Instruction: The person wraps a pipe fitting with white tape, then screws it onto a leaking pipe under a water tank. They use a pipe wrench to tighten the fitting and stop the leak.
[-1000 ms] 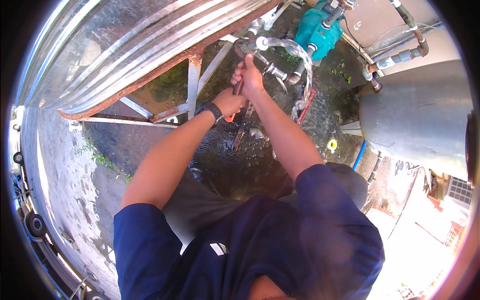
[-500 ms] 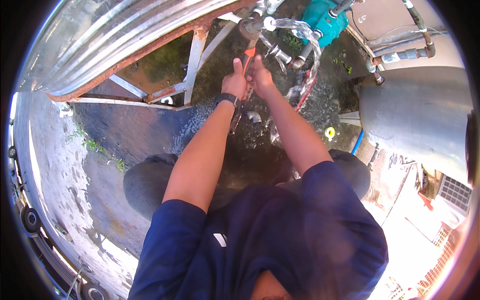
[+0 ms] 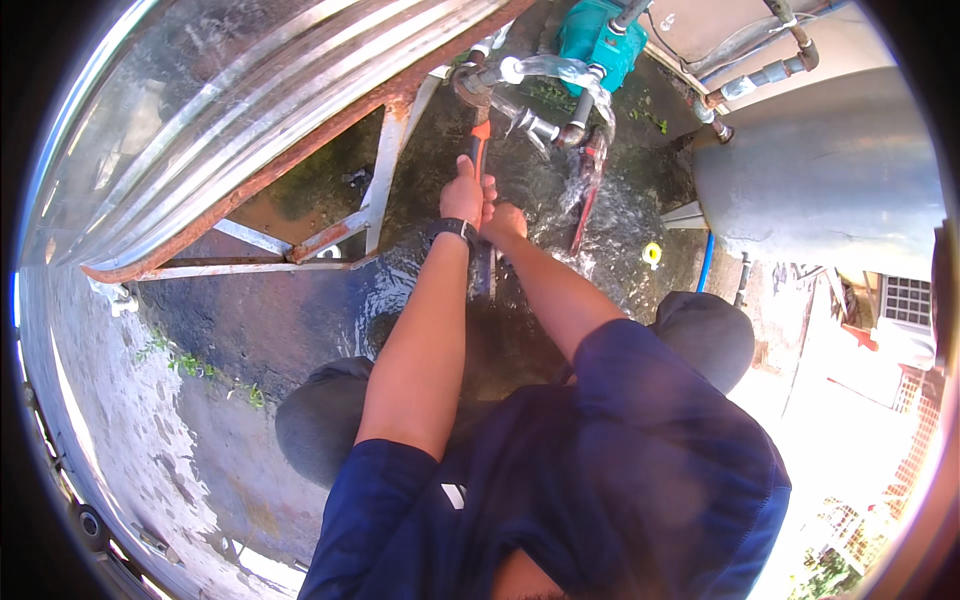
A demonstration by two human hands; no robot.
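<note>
A pipe wrench (image 3: pixel 480 145) with an orange and dark handle points away from me, its jaws around a pipe fitting (image 3: pixel 470 88). My left hand (image 3: pixel 464 197), with a dark band at the wrist, wraps its handle, thumb lying along it. Just below and to the right, my right hand (image 3: pixel 506 222) is closed at the lower part of the handle; its fingers are partly hidden. Water (image 3: pixel 560 68) gushes from a white pipe end (image 3: pixel 511 70) beside the fitting and falls onto a second, red-handled tool (image 3: pixel 587 200) on the wet ground.
A teal pump (image 3: pixel 605 45) with pipes stands beyond the stream. To the left is a rusty metal frame (image 3: pixel 385 180) under a corrugated metal tank (image 3: pixel 240 110). A large metal cylinder (image 3: pixel 820 180) is at right, with a yellow ring (image 3: pixel 652 254) on the ground nearby.
My right hand has gone from open fingers beside the handle to closed, lower against my left hand. The view has shifted slightly; the metal elbow on the ground no longer shows.
</note>
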